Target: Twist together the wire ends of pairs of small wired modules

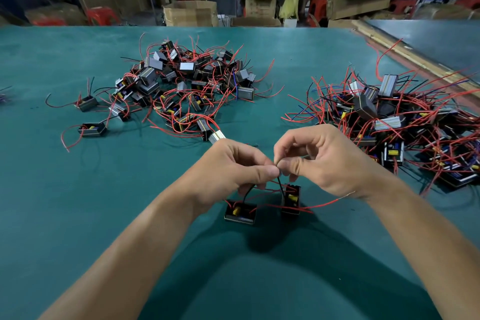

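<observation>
Left hand (pixel 233 167) and right hand (pixel 326 161) close together, thumbs against forefingers.

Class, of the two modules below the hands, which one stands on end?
The right-hand module, under the right hand, stands tall and narrow; the other module lies flat and wide.

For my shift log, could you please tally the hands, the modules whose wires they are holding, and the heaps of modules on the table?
Hands: 2, the left hand and the right hand, both pinching the black wires.
Modules on those wires: 2, the left module and the right module.
Heaps: 2, the left heap and the right heap.
Total: 6.
</observation>
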